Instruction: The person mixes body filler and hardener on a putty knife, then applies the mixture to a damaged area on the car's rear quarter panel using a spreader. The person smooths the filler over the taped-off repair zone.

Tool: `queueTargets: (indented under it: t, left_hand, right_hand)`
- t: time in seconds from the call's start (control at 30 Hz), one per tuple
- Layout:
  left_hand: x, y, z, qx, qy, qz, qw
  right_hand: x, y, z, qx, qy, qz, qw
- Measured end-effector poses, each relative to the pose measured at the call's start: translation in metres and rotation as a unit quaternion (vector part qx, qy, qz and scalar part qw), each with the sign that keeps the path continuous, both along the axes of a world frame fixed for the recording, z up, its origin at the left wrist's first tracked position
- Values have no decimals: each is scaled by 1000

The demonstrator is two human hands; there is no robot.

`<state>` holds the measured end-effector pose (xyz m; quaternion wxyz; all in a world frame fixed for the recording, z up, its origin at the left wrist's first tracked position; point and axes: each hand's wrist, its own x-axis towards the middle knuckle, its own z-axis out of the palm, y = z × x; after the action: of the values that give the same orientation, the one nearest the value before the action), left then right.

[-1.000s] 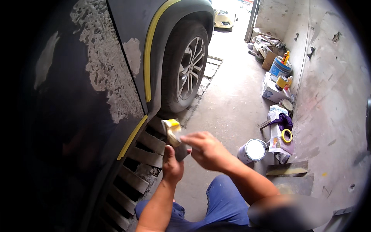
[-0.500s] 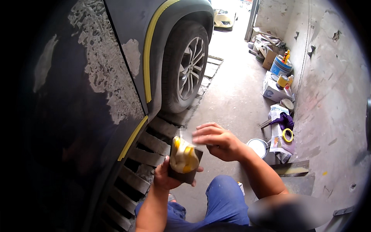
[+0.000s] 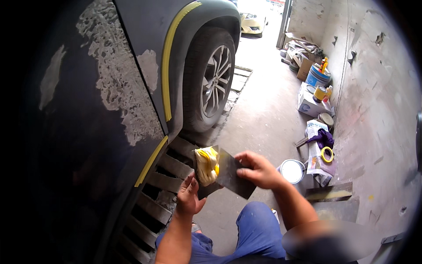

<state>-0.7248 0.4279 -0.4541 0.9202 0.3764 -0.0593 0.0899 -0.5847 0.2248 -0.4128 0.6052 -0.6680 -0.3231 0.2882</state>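
My left hand (image 3: 189, 196) grips a dark flat plate (image 3: 208, 190) from its left edge. A thick mass of cream putty (image 3: 205, 169) streaked with yellow lies on that plate. In my right hand (image 3: 258, 170) is a dark, thin, flat putty spreader (image 3: 235, 176), pinched between thumb and fingers, its left edge against the right side of the putty. On the left, the dark car panel (image 3: 103, 119) carries a rough, pale patch of filler (image 3: 115, 70), and yellow masking tape (image 3: 166, 66) runs along the wheel arch.
The car wheel (image 3: 213, 81) stands ahead, beside slatted floor grating (image 3: 154, 204). To the right are a white-topped bucket (image 3: 292, 171), a stand with newspaper, purple cloth and a yellow tape roll (image 3: 327, 154), then cans, boxes and a blue pail (image 3: 317, 77) along the wall.
The spreader has turned and now shows its broad face, with my right hand lower and farther right. The putty on the plate has been folded into a taller, narrower heap.
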Motion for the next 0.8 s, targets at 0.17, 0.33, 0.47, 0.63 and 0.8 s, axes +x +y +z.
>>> queueTargets:
  t: [0.17, 0.33, 0.47, 0.63, 0.8]
  left_hand:
    - [-6, 19, 15, 93, 21, -62, 994]
    - [-8, 20, 10, -200, 15, -251, 947]
    - [-12, 18, 3, -211, -14, -283, 936]
    - [-13, 11, 5, -201, -37, -270, 941]
    - [-12, 15, 11, -200, -5, -303, 932]
  right_hand:
    - [6, -3, 97, -113, -258, 62, 958]
    - [-16, -3, 102, 74, -541, 157, 823]
    - [-17, 0, 67, 111, -499, 111, 852]
    - [3, 7, 18, 27, -545, 96, 833]
    - [-1, -9, -1, 157, 121, -10, 980]
